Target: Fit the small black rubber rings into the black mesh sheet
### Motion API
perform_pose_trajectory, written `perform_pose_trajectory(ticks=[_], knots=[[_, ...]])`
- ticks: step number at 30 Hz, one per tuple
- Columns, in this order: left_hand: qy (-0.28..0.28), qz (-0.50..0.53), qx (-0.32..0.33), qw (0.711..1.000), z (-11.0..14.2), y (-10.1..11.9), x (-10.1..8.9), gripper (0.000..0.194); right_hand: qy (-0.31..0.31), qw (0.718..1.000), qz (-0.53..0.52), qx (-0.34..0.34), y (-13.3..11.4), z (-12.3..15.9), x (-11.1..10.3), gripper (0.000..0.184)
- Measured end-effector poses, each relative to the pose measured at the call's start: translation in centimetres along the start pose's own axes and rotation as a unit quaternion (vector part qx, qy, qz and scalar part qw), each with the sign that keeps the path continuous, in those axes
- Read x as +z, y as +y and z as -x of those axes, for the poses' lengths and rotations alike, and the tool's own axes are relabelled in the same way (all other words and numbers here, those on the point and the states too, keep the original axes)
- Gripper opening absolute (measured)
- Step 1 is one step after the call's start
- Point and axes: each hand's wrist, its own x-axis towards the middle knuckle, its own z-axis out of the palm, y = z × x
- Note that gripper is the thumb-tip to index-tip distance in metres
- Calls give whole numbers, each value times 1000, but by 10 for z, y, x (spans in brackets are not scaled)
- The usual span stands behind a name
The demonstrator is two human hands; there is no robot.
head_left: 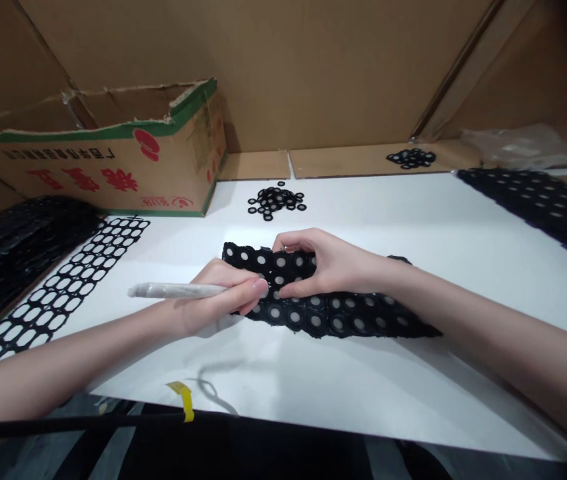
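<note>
A black sheet of joined rings with pale round centres lies on the white table in front of me. My left hand is closed round a white pen-like tool. Its fingertips press at the left part of the sheet, and the tool's working tip is hidden by them. My right hand arches over the sheet, thumb on its upper face and fingers curled at its far edge, gripping it. What lies between the right fingertips is partly covered.
Small black rings are heaped beyond my hands, with another heap at the back right. An open cardboard box stands back left. Black mesh and stacked black sheets lie left; another ringed sheet lies right.
</note>
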Motion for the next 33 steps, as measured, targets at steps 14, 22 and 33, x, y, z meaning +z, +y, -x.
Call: perform_pose_trajectory(ticks=[14, 22, 33], knots=[[-18, -8, 25, 1000, 0, 0, -1, 44, -29, 997, 73, 10, -11, 2, 1, 31], [30, -56, 79, 995, 2, 1, 2, 40, -56, 995, 55, 58, -15, 4, 2, 43], [5, -1, 83, 997, 7, 0, 0, 42, -38, 997, 47, 48, -13, 5, 4, 50]])
